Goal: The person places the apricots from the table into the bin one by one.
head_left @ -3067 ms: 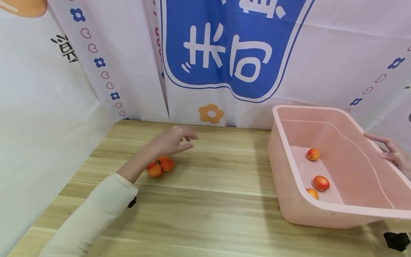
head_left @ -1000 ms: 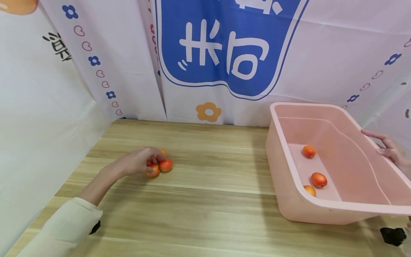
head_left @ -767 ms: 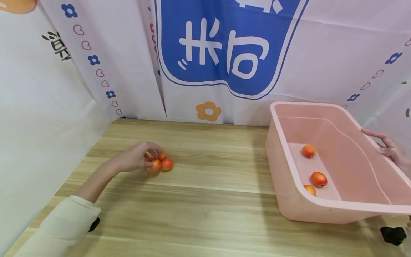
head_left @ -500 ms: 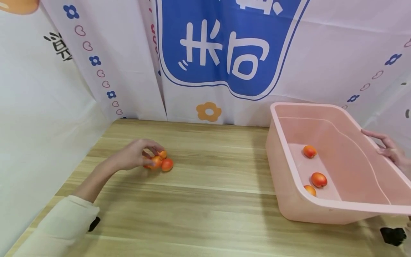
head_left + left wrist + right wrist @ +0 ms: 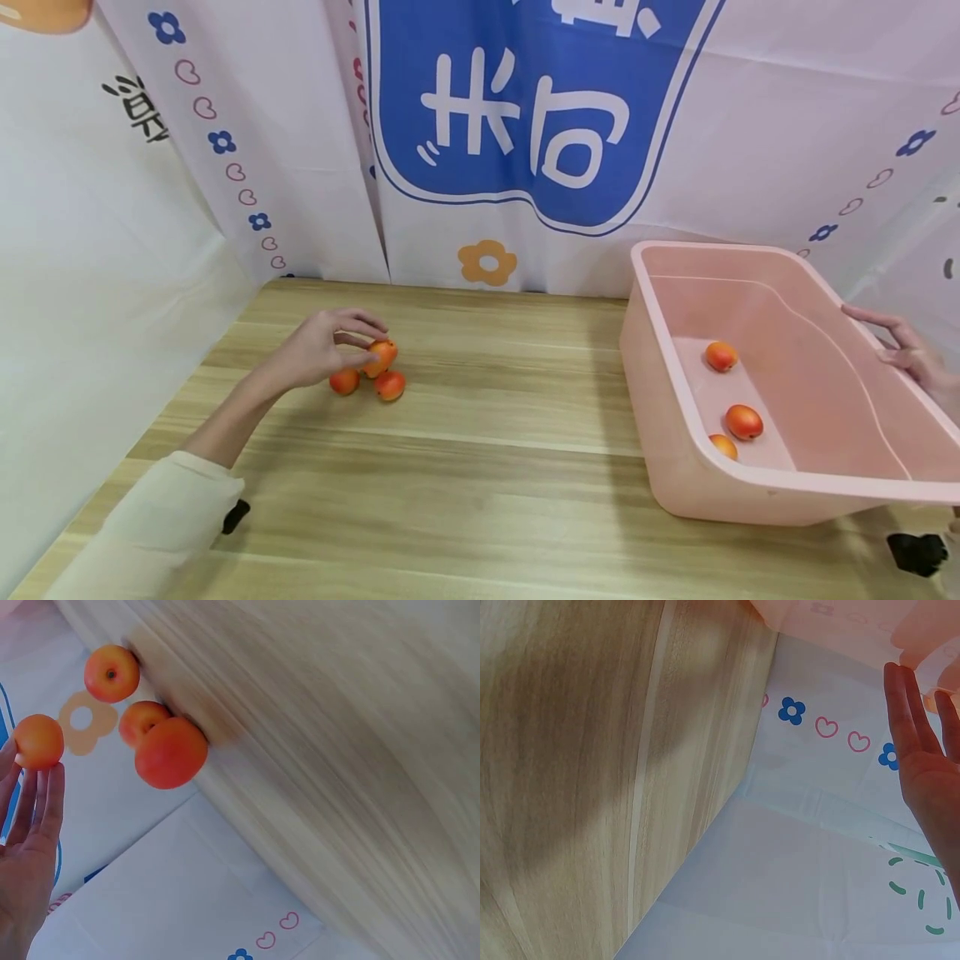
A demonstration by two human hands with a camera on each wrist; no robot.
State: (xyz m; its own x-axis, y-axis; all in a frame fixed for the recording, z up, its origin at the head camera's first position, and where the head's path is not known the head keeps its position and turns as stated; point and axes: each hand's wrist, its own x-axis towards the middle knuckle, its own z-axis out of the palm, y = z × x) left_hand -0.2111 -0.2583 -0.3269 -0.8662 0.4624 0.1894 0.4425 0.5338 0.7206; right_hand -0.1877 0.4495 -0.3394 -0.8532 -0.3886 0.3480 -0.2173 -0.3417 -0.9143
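In the head view, my left hand pinches a small orange-red, apricot-like fruit between thumb and fingertips. The left wrist view also shows this fruit at the ends of the fingers. Close by on the table lie a fruit on the left and a fruit on the right. A third sits mostly hidden behind the held one; from the wrist it is the middle fruit. My right hand holds the far right rim of a pink tub, fingers against its outer wall.
Inside the tub are a back fruit, a middle fruit and a front fruit, partly covered by the rim. Printed white cloth hangs behind the wooden table and along its left side.
The left hand came down among the fruits and took hold of one. It has since shifted slightly back and right with that fruit, uncovering another on the left. The right hand stays put.
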